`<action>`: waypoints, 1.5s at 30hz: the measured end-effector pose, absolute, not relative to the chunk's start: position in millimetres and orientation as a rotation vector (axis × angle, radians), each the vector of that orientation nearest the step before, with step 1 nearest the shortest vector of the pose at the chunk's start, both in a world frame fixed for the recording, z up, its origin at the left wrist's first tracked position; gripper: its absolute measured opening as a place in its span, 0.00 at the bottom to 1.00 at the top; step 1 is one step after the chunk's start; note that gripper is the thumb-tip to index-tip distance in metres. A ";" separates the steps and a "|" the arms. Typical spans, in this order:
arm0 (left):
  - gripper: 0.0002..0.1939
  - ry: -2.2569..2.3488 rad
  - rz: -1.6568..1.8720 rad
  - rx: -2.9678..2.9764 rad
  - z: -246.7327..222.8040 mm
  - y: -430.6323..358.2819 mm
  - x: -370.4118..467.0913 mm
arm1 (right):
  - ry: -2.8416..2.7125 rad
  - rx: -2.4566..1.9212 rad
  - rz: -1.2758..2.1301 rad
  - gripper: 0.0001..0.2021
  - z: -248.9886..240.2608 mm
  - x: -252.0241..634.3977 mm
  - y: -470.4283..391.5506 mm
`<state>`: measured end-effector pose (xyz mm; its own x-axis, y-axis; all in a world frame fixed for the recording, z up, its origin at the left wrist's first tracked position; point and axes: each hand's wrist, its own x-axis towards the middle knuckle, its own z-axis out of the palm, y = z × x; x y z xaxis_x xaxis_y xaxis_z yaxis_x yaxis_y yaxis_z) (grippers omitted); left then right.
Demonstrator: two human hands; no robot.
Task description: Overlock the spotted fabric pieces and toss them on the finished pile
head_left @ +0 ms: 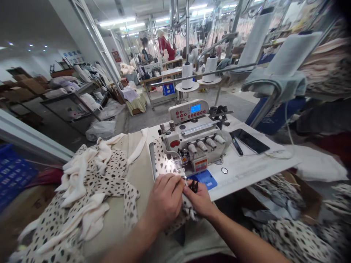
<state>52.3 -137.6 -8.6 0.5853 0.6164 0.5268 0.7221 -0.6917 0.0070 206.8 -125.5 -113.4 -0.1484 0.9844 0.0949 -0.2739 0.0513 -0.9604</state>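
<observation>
A white overlock sewing machine [197, 138] stands on the table with its lamp lit and its blue display on. Spotted fabric [161, 157] lies under its presser foot area and hangs over the front edge. My left hand [166, 197] is closed on this fabric just in front of the needle area. Beside it, touching its fingertips, my right hand [199, 197] pinches the fabric's edge and also holds small dark thread snips [193, 186]. The exact grip under the fingers is hidden.
Piled spotted and cream fabric pieces [109, 164] cover the table's left side. A phone [251, 140] and a dark pen-like tool [236, 144] lie at the right. Thread cones [187, 75] stand behind the machine. Scrap fabric [296, 233] fills the lower right. Distant people work behind.
</observation>
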 end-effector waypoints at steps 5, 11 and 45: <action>0.15 -1.171 -0.772 -2.630 -8.4 -134.9 49.0 | -1.142 -0.843 1.397 0.16 -113.8 207.3 -126.0; 0.12 -1.239 -0.884 -2.629 -7.3 -122.9 42.5 | -1.119 -0.849 1.411 0.15 -111.0 205.4 -127.3; 0.08 -1.426 -0.680 -2.608 -0.5 -92.1 31.7 | -1.020 -0.954 1.439 0.17 -105.2 201.9 -126.5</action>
<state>31.7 -92.1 -0.5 0.4643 0.7776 0.4240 0.8188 -0.5594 0.1294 201.9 -126.5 -105.2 -0.0989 0.9948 -0.0238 -0.3070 -0.0532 -0.9502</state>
